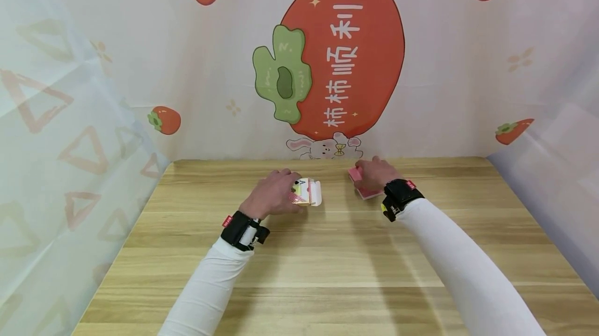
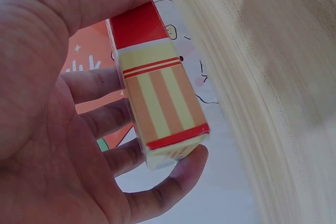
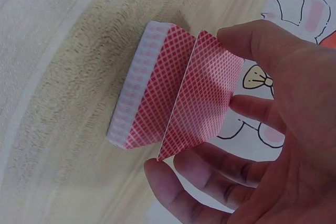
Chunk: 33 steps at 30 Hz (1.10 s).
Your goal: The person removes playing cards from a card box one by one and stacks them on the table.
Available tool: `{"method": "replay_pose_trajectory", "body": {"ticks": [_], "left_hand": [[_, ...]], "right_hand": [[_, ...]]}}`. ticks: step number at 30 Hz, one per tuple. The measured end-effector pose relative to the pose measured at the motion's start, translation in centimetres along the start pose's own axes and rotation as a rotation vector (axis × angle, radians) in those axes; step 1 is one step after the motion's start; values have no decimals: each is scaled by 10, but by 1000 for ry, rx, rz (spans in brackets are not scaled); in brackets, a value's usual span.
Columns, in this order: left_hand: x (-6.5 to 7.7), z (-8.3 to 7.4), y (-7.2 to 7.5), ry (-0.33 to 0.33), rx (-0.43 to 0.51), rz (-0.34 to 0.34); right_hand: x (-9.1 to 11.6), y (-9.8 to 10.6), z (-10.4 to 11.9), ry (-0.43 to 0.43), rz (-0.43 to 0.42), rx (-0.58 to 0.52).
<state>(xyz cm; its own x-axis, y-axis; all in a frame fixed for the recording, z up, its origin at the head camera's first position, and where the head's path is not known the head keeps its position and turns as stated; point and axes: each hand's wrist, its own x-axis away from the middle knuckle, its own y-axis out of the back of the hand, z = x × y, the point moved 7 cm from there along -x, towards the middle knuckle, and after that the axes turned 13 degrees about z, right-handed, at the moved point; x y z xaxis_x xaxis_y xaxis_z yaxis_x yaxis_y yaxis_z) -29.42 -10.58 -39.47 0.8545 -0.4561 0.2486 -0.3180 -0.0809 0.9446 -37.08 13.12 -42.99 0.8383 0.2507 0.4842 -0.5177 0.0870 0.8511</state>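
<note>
My left hand (image 1: pixel 275 194) grips a small card box (image 1: pixel 303 192) on its left side, its end flap standing out to the right. In the left wrist view the side of the box (image 2: pixel 163 87) shows red, cream and orange stripes, with thumb and fingers around it. My right hand (image 1: pixel 376 173) is over a deck of playing cards (image 3: pixel 149 90) with red-checked backs, lying on the table. Between its thumb and fingers it holds a playing card (image 3: pixel 202 98), lifted and tilted off the top of the deck.
A wooden table (image 1: pixel 299 268) lies under both hands, its back edge against a white cloth (image 1: pixel 224 65) printed with persimmons and a rabbit. Cloth also hangs along the left and right sides.
</note>
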Motion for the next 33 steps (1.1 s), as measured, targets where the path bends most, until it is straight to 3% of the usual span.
{"method": "replay_pose_trajectory", "body": {"ticks": [33], "left_hand": [[-2,1,-4,-14,29,16]], "right_hand": [[-9,-12,-9,-29,53,4]]}}
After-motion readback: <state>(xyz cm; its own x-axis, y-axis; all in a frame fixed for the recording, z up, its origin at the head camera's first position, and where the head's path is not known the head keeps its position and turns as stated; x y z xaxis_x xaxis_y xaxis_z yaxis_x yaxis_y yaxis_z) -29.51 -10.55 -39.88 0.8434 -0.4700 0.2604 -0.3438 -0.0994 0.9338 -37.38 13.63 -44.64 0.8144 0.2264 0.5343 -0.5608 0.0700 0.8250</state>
